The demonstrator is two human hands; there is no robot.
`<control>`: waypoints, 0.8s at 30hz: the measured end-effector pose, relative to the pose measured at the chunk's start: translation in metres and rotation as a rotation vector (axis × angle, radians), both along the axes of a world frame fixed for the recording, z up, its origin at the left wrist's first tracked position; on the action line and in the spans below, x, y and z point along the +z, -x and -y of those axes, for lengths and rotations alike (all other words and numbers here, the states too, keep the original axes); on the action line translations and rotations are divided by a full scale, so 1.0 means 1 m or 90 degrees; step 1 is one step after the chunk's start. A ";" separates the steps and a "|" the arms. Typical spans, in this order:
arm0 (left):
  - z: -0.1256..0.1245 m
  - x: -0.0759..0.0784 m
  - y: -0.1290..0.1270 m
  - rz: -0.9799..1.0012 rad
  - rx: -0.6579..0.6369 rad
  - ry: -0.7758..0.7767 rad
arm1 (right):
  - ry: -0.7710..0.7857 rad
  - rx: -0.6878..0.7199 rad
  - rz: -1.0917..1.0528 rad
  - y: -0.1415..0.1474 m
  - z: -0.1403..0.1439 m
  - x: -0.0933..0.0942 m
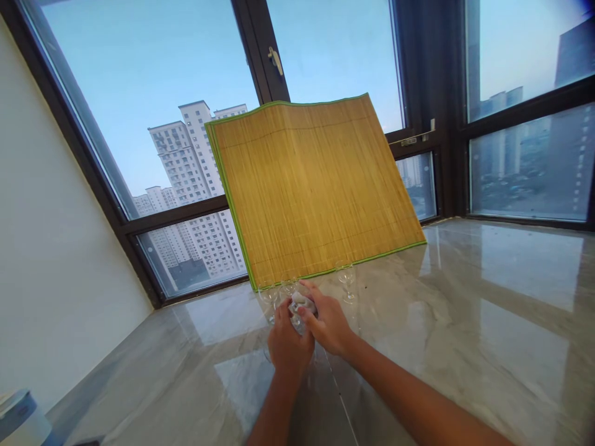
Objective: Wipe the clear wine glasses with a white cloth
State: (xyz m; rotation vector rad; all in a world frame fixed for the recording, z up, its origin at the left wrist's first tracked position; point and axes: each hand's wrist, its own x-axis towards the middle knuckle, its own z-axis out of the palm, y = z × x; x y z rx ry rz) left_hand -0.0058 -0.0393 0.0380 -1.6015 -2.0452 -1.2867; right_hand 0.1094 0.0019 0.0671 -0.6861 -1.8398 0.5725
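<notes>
L hand [289,344] + R hand [328,322] hold cloth [301,303] in glass [294,314].

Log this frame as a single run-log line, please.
left hand: holds small glass | right hand: presses white cloth into it | stemmed glass: stands apart on marble counter

Both forearms are bare, with no sleeves, down to the left hand [288,347] and right hand [331,325].

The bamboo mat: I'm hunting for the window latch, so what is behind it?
Behind the bamboo mat stand the window panes and dark frame; a handle shows above it. Whatever sits directly behind the mat is covered.
</notes>
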 end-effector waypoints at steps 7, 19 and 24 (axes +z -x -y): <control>0.000 -0.005 -0.001 -0.101 -0.085 0.023 | 0.034 0.071 -0.013 0.007 0.003 -0.008; 0.005 0.006 -0.007 -0.072 -0.084 0.000 | 0.026 0.081 -0.024 0.005 0.004 -0.007; 0.003 0.003 -0.005 -0.057 -0.106 -0.018 | 0.040 0.071 -0.018 0.006 0.006 -0.005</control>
